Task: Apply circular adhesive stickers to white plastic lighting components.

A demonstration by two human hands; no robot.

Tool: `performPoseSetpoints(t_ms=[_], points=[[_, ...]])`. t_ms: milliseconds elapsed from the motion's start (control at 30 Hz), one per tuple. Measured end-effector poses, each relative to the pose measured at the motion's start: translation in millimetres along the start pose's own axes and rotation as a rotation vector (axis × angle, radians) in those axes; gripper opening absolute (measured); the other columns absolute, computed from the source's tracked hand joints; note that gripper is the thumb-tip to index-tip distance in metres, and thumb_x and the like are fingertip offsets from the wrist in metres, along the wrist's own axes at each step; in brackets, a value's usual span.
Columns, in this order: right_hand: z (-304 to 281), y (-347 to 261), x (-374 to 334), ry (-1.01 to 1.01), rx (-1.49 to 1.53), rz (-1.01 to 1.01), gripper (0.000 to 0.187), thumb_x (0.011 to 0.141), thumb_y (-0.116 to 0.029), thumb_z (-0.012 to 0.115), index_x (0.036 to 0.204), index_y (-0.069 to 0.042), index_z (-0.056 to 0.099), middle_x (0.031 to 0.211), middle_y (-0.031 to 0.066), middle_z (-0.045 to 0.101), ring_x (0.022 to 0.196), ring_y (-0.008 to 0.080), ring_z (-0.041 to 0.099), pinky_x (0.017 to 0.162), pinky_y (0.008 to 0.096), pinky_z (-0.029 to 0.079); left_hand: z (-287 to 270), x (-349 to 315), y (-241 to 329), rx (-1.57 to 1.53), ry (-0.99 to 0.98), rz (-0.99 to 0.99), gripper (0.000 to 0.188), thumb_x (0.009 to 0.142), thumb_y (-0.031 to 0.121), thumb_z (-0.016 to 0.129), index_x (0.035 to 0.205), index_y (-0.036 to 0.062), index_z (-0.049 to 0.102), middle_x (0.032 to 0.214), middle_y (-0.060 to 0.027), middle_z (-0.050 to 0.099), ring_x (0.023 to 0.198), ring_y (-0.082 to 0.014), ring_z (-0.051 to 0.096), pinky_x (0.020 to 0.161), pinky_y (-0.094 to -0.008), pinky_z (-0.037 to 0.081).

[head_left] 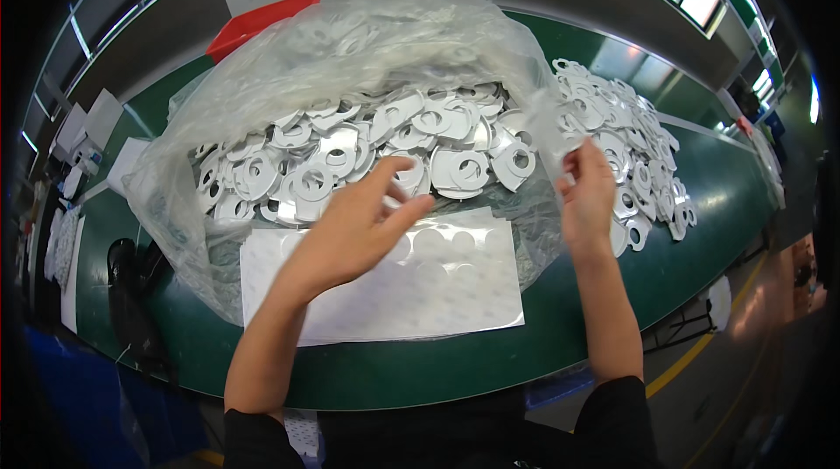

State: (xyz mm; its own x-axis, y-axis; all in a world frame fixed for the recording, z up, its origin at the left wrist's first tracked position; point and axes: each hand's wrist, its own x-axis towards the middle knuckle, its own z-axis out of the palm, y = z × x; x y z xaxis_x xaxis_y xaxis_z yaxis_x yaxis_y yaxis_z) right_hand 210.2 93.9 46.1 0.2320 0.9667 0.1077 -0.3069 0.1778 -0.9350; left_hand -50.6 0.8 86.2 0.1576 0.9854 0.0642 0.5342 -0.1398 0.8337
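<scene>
A large clear plastic bag (411, 27) lies opened on the table, with many flat silvery-white pieces (311, 182), each with a round hole, heaped in its mouth. My left hand (363, 220) is open over the near edge of the heap, thumb and index finger apart, nothing seen between them. Below it lies a stack of white sticker sheets (411, 298) with round outlines. My right hand (588, 193) is beside the bag's right edge, its fingers curled in. A blurred whitish patch shows near those fingertips; what they hold, if anything, I cannot make out.
To the right of the bag, a second pile of similar pieces (647, 176) spreads over the green table (394, 377). A red bin (262, 23) stands behind the bag. A black object (131, 294) lies at the table's left edge.
</scene>
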Motion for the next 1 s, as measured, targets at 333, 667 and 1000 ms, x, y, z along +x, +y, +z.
performPoseSetpoints(t_ms=[333,667,1000], points=[[13.4,6.9,-24.9,-0.580,-0.460,-0.071,0.026,0.086,-0.017,0.063,0.110,-0.005,0.062,0.089,0.0003,0.062,0.073,0.0073,0.054,0.062,0.0217,0.043,-5.3,-11.2,-32.8,0.858,0.190,-0.177,0.045,0.073,0.028,0.073,0.093,-0.0035,0.050,0.071,-0.0191,0.062,0.074,-0.0360,0.062,0.065,-0.0421,0.049],[31.3,11.3,-80.9,-1.227,-1.019,-0.404,0.034,0.074,-0.022,0.072,0.100,-0.004,0.060,0.094,0.0085,0.058,0.091,0.0279,0.055,0.077,0.0360,0.046,-8.7,-12.0,-30.4,0.879,0.168,-0.091,0.065,0.064,0.015,0.073,0.117,-0.0051,0.041,0.091,-0.0191,0.059,0.079,-0.0360,0.061,0.067,-0.0422,0.049],[35.8,4.5,-86.6,-1.253,-1.106,-0.237,0.029,0.071,-0.014,0.072,0.092,-0.004,0.054,0.097,0.0093,0.051,0.099,0.0276,0.050,0.082,0.0371,0.045,46.5,11.3,-24.5,-0.610,0.164,-0.058,0.030,0.072,0.012,0.074,0.088,0.0037,0.050,0.084,-0.0035,0.056,0.077,-0.0114,0.056,0.067,-0.0273,0.047]])
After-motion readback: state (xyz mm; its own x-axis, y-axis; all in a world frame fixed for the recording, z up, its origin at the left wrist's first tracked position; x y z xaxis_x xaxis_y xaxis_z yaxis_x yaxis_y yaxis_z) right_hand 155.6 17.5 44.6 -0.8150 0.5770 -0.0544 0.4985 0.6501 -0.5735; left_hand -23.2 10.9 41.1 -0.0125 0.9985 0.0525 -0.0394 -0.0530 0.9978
